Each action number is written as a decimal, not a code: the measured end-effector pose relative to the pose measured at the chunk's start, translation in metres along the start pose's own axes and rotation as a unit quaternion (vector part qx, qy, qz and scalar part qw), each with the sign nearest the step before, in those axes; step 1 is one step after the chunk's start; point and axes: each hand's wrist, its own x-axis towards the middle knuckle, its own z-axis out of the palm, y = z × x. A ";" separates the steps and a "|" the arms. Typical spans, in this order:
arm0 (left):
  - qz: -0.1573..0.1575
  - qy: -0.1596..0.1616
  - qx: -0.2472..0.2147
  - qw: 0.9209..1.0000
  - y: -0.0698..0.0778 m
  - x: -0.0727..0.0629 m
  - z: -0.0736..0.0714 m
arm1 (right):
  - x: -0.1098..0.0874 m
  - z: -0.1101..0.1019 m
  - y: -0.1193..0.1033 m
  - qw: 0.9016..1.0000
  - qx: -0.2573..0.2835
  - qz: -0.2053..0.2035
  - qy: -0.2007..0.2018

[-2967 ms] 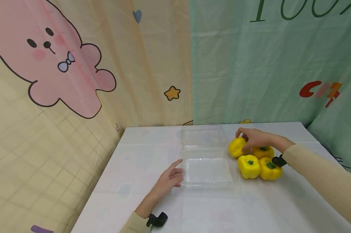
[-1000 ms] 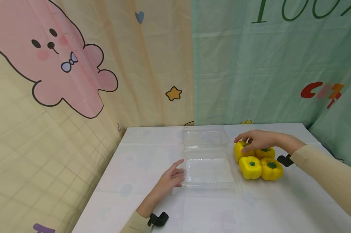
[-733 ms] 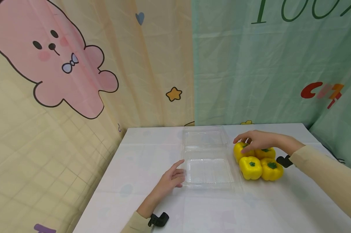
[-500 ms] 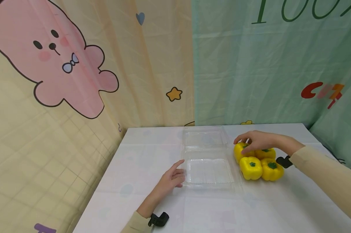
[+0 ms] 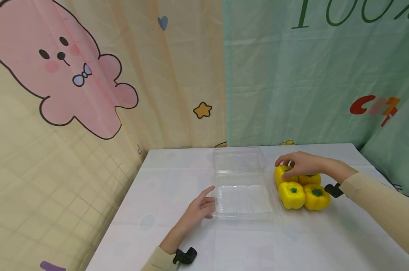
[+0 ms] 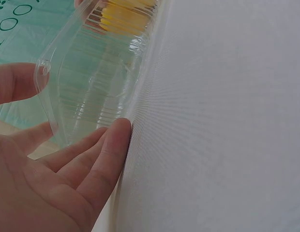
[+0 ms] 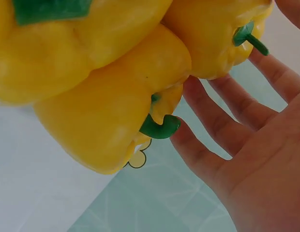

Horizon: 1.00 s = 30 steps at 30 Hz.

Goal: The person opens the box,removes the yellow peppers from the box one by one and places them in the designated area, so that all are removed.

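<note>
My right hand [image 5: 302, 163] grips a yellow bell pepper [image 5: 280, 177] at the back left of a tight cluster of several peppers. In the right wrist view, the fingers and thumb reach round this held pepper [image 7: 208, 38], whose green stem points outward. A front-left pepper [image 5: 292, 195], a front-right pepper [image 5: 317, 198] and a partly hidden back-right pepper [image 5: 311, 180] sit against it. My left hand [image 5: 195, 209] touches the left edge of a clear plastic clamshell container [image 5: 243, 199] with extended fingers. In the left wrist view, thumb and fingers rest along the container's wall [image 6: 87, 92].
The container's lid [image 5: 238, 160] lies folded back toward the far edge of the white-covered table [image 5: 157, 210]. Printed curtains [image 5: 191, 67] hang behind the table and along its left side. Black wrist cameras [image 5: 185, 256] are strapped to both wrists.
Three seconds ago the right hand held the pepper tilted and farther left. It now sits more upright against the others, shifted slightly right in the last half second. The left hand stays put.
</note>
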 end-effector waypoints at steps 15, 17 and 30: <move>0.011 -0.004 -0.012 1.000 0.004 0.000 -0.004 | 0.000 0.005 0.005 1.000 0.006 -0.019 0.012; 0.013 -0.003 -0.012 1.000 0.002 0.001 -0.005 | 0.000 0.005 0.005 1.000 0.003 -0.019 0.017; 0.015 0.042 0.005 0.999 -0.006 0.002 -0.009 | -0.013 0.006 -0.005 0.995 -0.053 -0.024 0.084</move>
